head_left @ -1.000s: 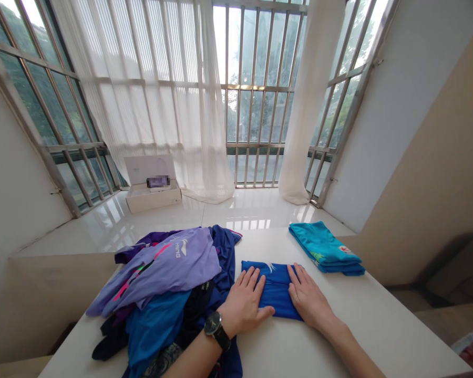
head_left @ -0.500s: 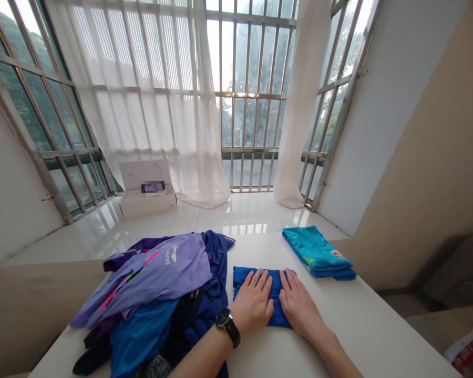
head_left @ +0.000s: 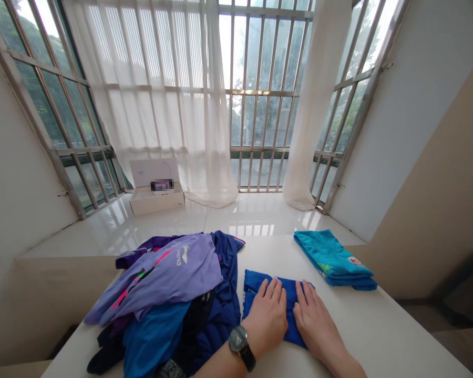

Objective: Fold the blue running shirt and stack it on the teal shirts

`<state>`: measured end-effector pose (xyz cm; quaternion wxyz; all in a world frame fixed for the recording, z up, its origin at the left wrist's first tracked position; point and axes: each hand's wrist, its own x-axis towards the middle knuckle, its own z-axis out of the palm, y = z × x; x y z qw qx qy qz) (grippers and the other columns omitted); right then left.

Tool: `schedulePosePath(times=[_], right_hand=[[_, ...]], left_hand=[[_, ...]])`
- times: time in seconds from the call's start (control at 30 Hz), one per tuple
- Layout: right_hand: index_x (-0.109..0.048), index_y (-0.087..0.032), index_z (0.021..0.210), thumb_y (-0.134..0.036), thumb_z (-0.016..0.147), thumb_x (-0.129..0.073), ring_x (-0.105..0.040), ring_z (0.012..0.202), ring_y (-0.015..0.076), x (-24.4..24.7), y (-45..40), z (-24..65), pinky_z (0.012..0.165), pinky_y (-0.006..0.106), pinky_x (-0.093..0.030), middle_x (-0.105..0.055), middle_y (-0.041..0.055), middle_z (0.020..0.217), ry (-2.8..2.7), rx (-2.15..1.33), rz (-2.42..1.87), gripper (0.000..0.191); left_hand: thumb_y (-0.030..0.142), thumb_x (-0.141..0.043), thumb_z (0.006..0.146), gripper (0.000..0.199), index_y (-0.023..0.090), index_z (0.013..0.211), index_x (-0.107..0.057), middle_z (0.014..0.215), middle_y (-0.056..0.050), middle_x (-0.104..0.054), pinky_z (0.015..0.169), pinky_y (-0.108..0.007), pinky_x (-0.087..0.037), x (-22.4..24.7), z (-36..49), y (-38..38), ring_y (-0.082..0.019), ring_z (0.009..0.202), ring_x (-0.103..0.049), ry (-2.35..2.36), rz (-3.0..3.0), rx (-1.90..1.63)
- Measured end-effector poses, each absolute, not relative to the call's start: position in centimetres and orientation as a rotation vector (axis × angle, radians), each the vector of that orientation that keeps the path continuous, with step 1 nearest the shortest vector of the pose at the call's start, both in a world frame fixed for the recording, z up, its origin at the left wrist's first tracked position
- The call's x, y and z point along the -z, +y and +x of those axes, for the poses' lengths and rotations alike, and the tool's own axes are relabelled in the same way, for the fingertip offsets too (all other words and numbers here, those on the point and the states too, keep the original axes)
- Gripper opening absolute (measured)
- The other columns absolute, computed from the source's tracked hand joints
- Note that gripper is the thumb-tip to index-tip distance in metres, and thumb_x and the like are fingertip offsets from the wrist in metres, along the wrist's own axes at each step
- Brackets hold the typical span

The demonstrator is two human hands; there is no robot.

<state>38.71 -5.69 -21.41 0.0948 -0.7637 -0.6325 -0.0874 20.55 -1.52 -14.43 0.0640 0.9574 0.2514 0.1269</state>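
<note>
Pressing flat with open fingers, the left hand (head_left: 265, 320) and right hand (head_left: 317, 328) cover a folded blue garment (head_left: 288, 300) at lower centre, long axis unclear; left hand nearest the heaped clothes (head_left: 173, 268)

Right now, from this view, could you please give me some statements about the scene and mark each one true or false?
1. The wristwatch is on the left wrist. True.
2. The left hand and the right hand both rest on the folded blue garment. True.
3. The folded turquoise shirt lies under the right hand. False: it lies apart from both hands, further to the right.
4. The lilac sports top lies at the bottom of the clothes heap. False: it lies on top.
5. The white box is shut. False: its lid stands open.
</note>
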Motion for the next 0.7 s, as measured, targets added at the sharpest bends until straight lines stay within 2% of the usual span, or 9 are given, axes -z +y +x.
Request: schedulePosePath(times=[0.2, 0.33, 0.47, 0.63, 0.7], right_hand=[[-0.044, -0.001, 0.145, -0.027, 0.092, -0.027, -0.033, 0.144, 0.0336, 21.3, -7.4, 37.4, 0.115, 0.051, -0.033, -0.039, 0.0218, 0.154, -1.783, 0.275, -2.321, 0.061], [-0.047, -0.001, 0.143, -0.026, 0.089, -0.031, -0.034, 0.144, 0.0368, 21.4, -8.3, 37.3, 0.114, 0.052, -0.034, -0.038, 0.0221, 0.154, -1.798, 0.233, -2.307, 0.061], [-0.049, 0.0, 0.141, -0.031, 0.09, -0.029, -0.04, 0.14, 0.0367, 22.2, -9.0, 38.0, 0.113, 0.052, -0.036, -0.042, 0.0235, 0.151, -1.725, 0.239, -2.347, 0.063], [-0.05, -0.004, 0.141, -0.044, 0.09, -0.029, -0.041, 0.14, 0.0347, 23.7, -10.7, 40.0, 0.113, 0.054, -0.038, -0.044, 0.0199, 0.151, -1.744, 0.217, -2.114, 0.068], [-0.051, -0.003, 0.139, -0.048, 0.088, -0.029, -0.045, 0.138, 0.0346, 23.8, -11.8, 41.0, 0.112, 0.053, -0.04, -0.048, 0.0203, 0.149, -1.676, 0.142, -2.079, 0.071]], left_hand=[[0.03, -0.036, 0.097, 0.059, 0.003, 0.149, -0.032, 0.157, -0.021, -0.031, 0.121, -0.047, -0.019, 13.6, 20.5, -2.7, -0.031, 0.147, -0.025, 0.663, 2.793, -0.391], [0.051, -0.029, 0.101, 0.069, 0.006, 0.153, -0.026, 0.159, -0.019, -0.026, 0.122, -0.048, -0.013, 12.7, 19.9, -3.4, -0.03, 0.149, -0.019, 0.5, 2.687, -0.399], [0.078, -0.032, 0.089, 0.101, 0.004, 0.156, -0.015, 0.161, -0.021, -0.016, 0.122, -0.051, -0.009, 12.3, 19.3, -4.2, -0.033, 0.15, -0.011, 0.398, 2.679, -0.379], [0.086, -0.035, 0.081, 0.116, 0.001, 0.156, -0.011, 0.161, -0.023, -0.012, 0.122, -0.05, -0.01, 12.4, 19.3, -5.5, -0.034, 0.15, -0.011, 0.385, 2.777, -0.349], [0.082, -0.039, 0.083, 0.113, 0.0, 0.155, -0.012, 0.16, -0.024, -0.013, 0.122, -0.05, -0.012, 12.7, 19.4, -6.1, -0.035, 0.149, -0.012, 0.396, 2.823, -0.314]])
